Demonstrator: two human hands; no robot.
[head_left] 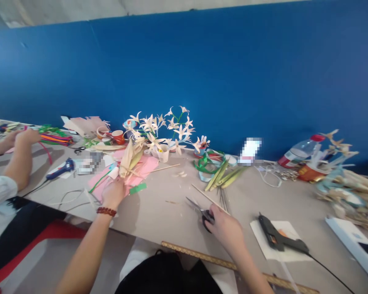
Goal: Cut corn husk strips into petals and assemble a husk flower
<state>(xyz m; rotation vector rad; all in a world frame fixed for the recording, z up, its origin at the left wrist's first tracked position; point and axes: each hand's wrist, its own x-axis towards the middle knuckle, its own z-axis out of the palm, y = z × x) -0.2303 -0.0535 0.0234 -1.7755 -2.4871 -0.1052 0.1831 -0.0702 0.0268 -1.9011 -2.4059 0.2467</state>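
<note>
My left hand, a beaded bracelet at its wrist, reaches over pink paper. Its fingers close at the lower end of a bundle of pale corn husks; the fingertips are partly hidden. A small white piece and a green strip are close by. Nearer the table's front edge, my right hand grips the black handles of a pair of scissors, whose blades point up and left. A thin stick and several dark wires lie just beyond that hand.
Husk flowers stand in cups at the back. Green husks lie beside green ribbon. A glue gun rests on white paper at right, near a bottle. At left are another person's hands and a blue glue gun.
</note>
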